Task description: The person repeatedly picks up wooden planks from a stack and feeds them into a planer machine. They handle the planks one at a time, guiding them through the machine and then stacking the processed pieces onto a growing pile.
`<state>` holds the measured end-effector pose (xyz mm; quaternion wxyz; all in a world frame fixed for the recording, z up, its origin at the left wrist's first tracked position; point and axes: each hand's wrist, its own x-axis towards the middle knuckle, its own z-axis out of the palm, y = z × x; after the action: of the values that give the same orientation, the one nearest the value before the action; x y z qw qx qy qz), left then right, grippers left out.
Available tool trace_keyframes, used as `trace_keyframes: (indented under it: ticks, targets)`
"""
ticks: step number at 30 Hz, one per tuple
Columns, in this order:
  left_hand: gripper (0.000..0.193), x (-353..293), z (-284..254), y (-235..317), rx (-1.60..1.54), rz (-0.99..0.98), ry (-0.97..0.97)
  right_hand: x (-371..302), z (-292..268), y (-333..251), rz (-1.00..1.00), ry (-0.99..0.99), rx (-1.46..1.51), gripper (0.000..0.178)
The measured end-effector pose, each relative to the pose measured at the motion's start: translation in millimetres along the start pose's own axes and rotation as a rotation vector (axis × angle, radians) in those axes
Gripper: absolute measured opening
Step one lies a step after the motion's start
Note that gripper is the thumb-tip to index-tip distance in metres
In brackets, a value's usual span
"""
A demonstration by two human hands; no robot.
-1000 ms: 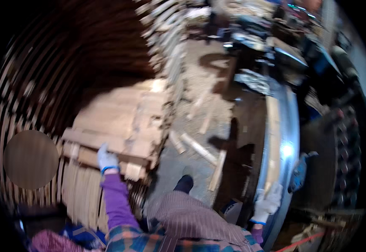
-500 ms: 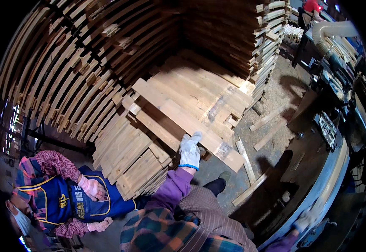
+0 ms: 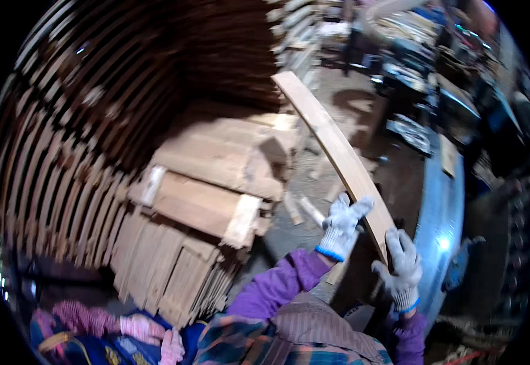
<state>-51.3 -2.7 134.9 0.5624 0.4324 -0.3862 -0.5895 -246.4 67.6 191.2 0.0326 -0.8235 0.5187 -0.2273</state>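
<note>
A long pale wooden board point(image 3: 338, 146) slants from the upper middle down to my gloved hands. My left hand point(image 3: 341, 226), in a white knit glove with a blue cuff, is closed on the board's left side, thumb over its face. At the near end, my right hand point(image 3: 402, 264), in a matching glove, has its fingers and thumb around the board's end. Just right of my hands runs the long shiny metal bed point(image 3: 435, 225) of a machine. To the left lies a stack of boards point(image 3: 216, 152).
Tall racks of stacked slats point(image 3: 64, 176) stand left and behind. A nearer board pile point(image 3: 168, 267) sits at lower left, beside a co-worker in a blue apron point(image 3: 125, 348). Wood offcuts point(image 3: 310, 210) litter the floor. Machinery with a ribbed hose point(image 3: 371, 24) fills the upper right.
My left hand has lifted the board off the stack and swung it right, toward the metal bed. My right hand has left the bed's edge and come to the board's near end. The view turned right.
</note>
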Motion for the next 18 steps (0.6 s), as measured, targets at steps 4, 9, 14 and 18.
trace_keyframes:
  ticks: [4, 9, 14, 18]
  targets:
    - [0.047, 0.5, -42.9, -13.7, -0.602, 0.306, -0.137, -132.9, -27.3, 4.3, 0.427, 0.155, 0.116, 0.064]
    - [0.052, 35.6, -238.6, 5.3, 0.177, -0.281, 1.337, -283.8, 40.4, 43.5, 0.866, -0.064, -0.653, 0.070]
    - [0.052, 43.4, -327.4, -16.1, -0.292, -0.066, 1.161, -155.6, 52.6, 122.2, 0.477, 0.190, -0.667, 0.051]
    - [0.047, 51.5, -292.7, 12.2, -0.030, -0.140, 1.099, -42.4, 62.7, 266.2, 0.284, 0.073, -1.012, 0.046]
